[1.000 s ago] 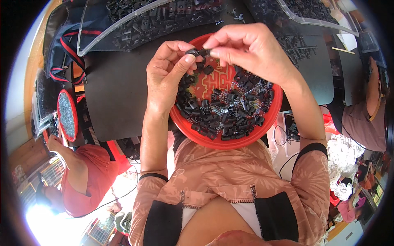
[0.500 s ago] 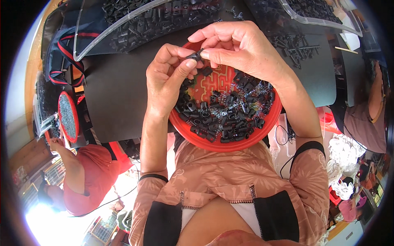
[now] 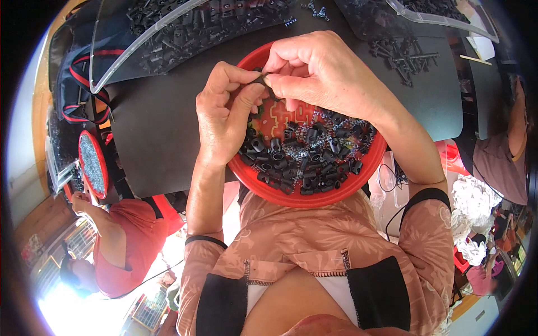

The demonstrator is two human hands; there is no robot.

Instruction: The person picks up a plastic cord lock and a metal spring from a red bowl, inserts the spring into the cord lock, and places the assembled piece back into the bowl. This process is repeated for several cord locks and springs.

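Above the far left part of a round red tray [image 3: 314, 201], my two hands meet fingertip to fingertip. My left hand [image 3: 224, 109] pinches a small black plastic part [image 3: 259, 80] between thumb and index finger, its body mostly covered by the fingers. Against the part's right end press the thumb and index finger of my right hand [image 3: 322, 70], closed on it, with the other fingers curled. Inside the tray lie many short black hollow plastic pieces [image 3: 311, 165] mixed with small metal coil springs [image 3: 319, 131]; gold patterning shows on its bottom.
Clear-walled bins of black parts [image 3: 185, 33] stand at the back left and back right. Black pin-like pieces [image 3: 406, 59] and a few springs [image 3: 316, 10] lie on the dark table [image 3: 162, 131]. A red-rimmed tray [image 3: 93, 162] and a person [image 3: 126, 241] are at left; another person [image 3: 501, 162] sits right.
My right hand has turned and its fingers have curled in closer against the left fingertips. The black part is more covered now. The view has shifted slightly.
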